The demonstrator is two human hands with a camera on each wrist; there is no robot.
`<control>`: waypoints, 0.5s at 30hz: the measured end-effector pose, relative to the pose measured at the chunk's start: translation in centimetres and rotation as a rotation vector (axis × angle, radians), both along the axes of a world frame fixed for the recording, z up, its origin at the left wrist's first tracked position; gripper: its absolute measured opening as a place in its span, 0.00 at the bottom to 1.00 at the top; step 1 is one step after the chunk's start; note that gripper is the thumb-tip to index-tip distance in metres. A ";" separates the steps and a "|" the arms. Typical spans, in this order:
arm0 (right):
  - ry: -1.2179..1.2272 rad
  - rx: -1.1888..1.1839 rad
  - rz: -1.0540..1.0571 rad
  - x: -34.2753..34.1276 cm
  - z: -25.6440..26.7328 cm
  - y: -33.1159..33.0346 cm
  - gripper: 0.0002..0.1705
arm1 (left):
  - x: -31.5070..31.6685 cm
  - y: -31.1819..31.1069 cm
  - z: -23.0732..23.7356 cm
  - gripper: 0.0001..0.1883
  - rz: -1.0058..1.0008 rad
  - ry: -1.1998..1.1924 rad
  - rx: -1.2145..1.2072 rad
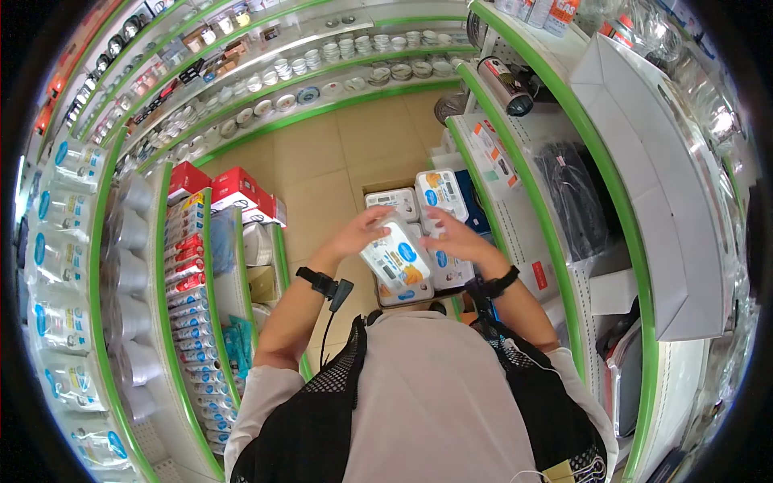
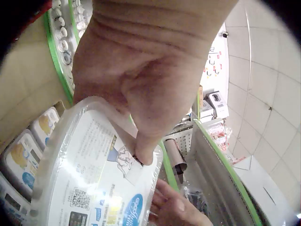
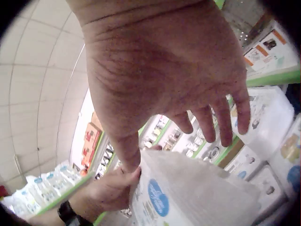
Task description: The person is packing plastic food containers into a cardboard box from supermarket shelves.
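My left hand (image 1: 364, 232) grips one end of a white, film-wrapped pack of plastic food containers (image 1: 400, 259) with a blue oval label. In the left wrist view the thumb presses on the labelled face of the pack (image 2: 99, 174), and the other fingers are hidden behind it. My right hand (image 1: 460, 238) is at the far side of the pack, fingers spread, palm facing it. In the right wrist view its thumb (image 3: 126, 153) reaches the pack's upper corner beside the left hand. Below both hands, a cardboard carton (image 1: 378, 187) on the floor holds several similar packs (image 1: 441, 195).
Green-edged shelves stand close on both sides. On the left are wrapped packs (image 1: 60, 253) and rolled goods (image 1: 189, 282); red boxes (image 1: 235, 191) stand farther along. A large white box (image 1: 636, 185) juts from the right shelf. Bowls and plates (image 1: 286, 102) line the far shelves.
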State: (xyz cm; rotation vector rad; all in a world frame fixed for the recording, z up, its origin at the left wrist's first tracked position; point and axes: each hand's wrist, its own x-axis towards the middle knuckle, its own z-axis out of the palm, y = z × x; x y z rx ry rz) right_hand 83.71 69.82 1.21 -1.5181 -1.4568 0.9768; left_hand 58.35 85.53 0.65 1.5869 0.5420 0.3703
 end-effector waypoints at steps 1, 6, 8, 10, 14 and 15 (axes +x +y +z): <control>-0.117 0.006 0.116 -0.7 -0.2 0.8 0.48 | 0.3 -0.4 0.3 0.29 -0.075 0.025 0.054; -0.160 -0.246 0.245 -2.1 -2.3 1.6 0.52 | 1.1 -1.5 0.3 0.24 -0.190 0.055 0.006; 0.144 -0.512 0.169 -2.3 -1.2 1.2 0.41 | 0.4 -1.2 -1.0 0.26 -0.115 0.053 -0.067; 0.366 -0.548 0.100 -1.0 -5.5 1.2 0.34 | -0.3 -0.7 -2.5 0.27 -0.039 0.050 -0.141; 0.458 -0.587 -0.025 -0.3 -7.1 0.2 0.22 | -2.3 -0.4 -5.9 0.36 0.063 0.231 -0.036; 0.462 -0.589 -0.027 -0.7 -6.9 0.1 0.22 | -2.7 -0.6 -6.7 0.39 0.062 0.293 0.040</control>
